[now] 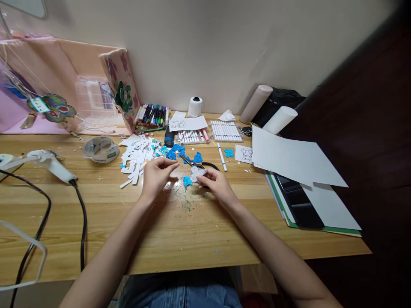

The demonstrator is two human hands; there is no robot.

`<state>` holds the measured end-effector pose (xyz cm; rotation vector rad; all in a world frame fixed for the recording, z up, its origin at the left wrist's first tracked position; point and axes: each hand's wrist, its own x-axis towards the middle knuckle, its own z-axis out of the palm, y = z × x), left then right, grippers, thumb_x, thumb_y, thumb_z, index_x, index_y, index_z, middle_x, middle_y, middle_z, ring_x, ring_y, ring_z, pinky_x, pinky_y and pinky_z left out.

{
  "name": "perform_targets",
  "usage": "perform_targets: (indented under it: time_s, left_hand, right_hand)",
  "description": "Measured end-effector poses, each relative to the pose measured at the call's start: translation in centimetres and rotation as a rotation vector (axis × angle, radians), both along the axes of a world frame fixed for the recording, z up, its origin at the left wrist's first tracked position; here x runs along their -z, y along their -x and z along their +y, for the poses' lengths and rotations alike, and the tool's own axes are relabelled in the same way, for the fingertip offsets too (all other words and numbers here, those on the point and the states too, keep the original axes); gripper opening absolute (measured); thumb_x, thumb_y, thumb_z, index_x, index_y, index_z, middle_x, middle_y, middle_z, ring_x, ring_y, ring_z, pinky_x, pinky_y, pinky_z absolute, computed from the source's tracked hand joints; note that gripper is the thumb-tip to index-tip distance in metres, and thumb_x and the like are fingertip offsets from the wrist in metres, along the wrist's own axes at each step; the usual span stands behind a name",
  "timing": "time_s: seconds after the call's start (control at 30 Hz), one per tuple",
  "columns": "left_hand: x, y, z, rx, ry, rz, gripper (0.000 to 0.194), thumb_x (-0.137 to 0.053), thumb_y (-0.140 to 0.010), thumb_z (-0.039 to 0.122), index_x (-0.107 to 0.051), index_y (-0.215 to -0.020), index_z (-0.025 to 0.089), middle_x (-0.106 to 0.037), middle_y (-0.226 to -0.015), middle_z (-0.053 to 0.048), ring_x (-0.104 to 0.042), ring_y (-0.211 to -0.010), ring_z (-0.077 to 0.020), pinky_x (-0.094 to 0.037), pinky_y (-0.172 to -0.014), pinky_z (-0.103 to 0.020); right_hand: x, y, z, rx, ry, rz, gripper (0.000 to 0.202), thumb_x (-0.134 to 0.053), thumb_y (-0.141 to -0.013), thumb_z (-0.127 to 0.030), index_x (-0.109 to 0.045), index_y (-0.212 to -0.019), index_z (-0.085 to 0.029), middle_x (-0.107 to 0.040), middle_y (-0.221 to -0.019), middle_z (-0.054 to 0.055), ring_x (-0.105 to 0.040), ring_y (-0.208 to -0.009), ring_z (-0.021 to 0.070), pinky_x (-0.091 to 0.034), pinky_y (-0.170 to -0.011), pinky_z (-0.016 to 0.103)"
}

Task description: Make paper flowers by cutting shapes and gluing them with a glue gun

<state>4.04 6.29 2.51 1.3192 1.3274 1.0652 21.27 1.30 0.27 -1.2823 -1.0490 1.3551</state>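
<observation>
A small white flower-shaped paper cutout (195, 173) is held between the thumb and fingers of my right hand (215, 184). To its left, my left hand (158, 176) is closed in a pinch, its fingertips apart from the cutout; whatever they hold, if anything, is too small to make out. Just behind the cutout lie scissors (190, 161) with dark handles, partly covered by my right hand. Blue paper scraps (175, 152) surround the blades, and a light-blue scrap (187, 182) lies below the cutout. A blue flower cutout (228, 152) rests farther right, beside a white marker (221, 157).
White paper strips (136, 159) are piled left of centre, near a tape roll (100, 149). A white glue gun (53, 166) trails a black cable. Marker sets (226, 131) and a thread spool (195, 107) stand behind. Paper sheets (289, 156) and a black phone (298, 201) lie right.
</observation>
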Motion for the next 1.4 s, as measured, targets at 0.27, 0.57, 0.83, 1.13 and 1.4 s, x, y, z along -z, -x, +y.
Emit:
perform_targets:
  time_s: [0.27,0.57,0.83,1.13,1.4]
  left_hand:
    - [0.9,-1.0,-0.3,0.422,0.111,-0.044,0.033,-0.065,-0.069,0.046,-0.071,-0.077,0.015,-0.07,-0.077,-0.004,-0.06,-0.068,-0.0144,-0.046,-0.061,-0.023]
    - [1.1,-0.8,-0.3,0.345,0.115,-0.05,0.029,-0.071,-0.063,0.044,-0.069,-0.068,0.015,-0.067,-0.068,-0.006,-0.057,-0.06,-0.0135,-0.044,-0.054,-0.022]
    - [1.0,-1.0,-0.4,0.303,0.066,-0.018,0.028,-0.072,-0.063,0.041,-0.064,-0.065,0.015,-0.063,-0.065,-0.002,-0.054,-0.057,-0.0108,-0.041,-0.052,-0.021]
    - [0.8,0.5,1.0,0.1,0.022,-0.161,0.037,-0.067,-0.066,0.051,-0.062,-0.07,0.015,-0.062,-0.066,-0.002,-0.057,-0.063,-0.0124,-0.045,-0.063,-0.024]
    - [0.5,0.2,0.5,0.145,0.151,-0.148,0.038,-0.075,-0.058,0.048,-0.068,-0.071,0.013,-0.068,-0.069,-0.007,-0.061,-0.066,-0.0157,-0.049,-0.065,-0.028]
  right_hand:
    - [-0.1,0.1,0.1,-0.022,-0.052,0.038,0.028,-0.072,-0.061,-0.042,-0.062,-0.072,-0.018,-0.061,-0.066,-0.001,-0.053,-0.06,0.0129,-0.044,-0.059,0.026]
    - [-0.1,0.3,0.0,-0.042,-0.032,0.014,0.03,-0.073,-0.06,-0.045,-0.059,-0.066,-0.019,-0.059,-0.063,-0.001,-0.051,-0.057,0.0122,-0.043,-0.055,0.025]
    - [0.1,0.2,0.0,-0.043,-0.048,-0.003,0.027,-0.071,-0.064,-0.042,-0.06,-0.071,-0.018,-0.06,-0.066,-0.001,-0.052,-0.059,0.0127,-0.044,-0.057,0.025]
    - [0.3,-0.2,0.0,0.005,-0.044,-0.014,0.028,-0.071,-0.064,-0.043,-0.06,-0.073,-0.018,-0.061,-0.065,0.0,-0.052,-0.057,0.0121,-0.044,-0.059,0.026]
    - [-0.1,0.0,0.1,0.021,-0.063,0.01,0.026,-0.07,-0.065,-0.041,-0.06,-0.071,-0.018,-0.058,-0.064,-0.001,-0.051,-0.059,0.0121,-0.044,-0.059,0.026]
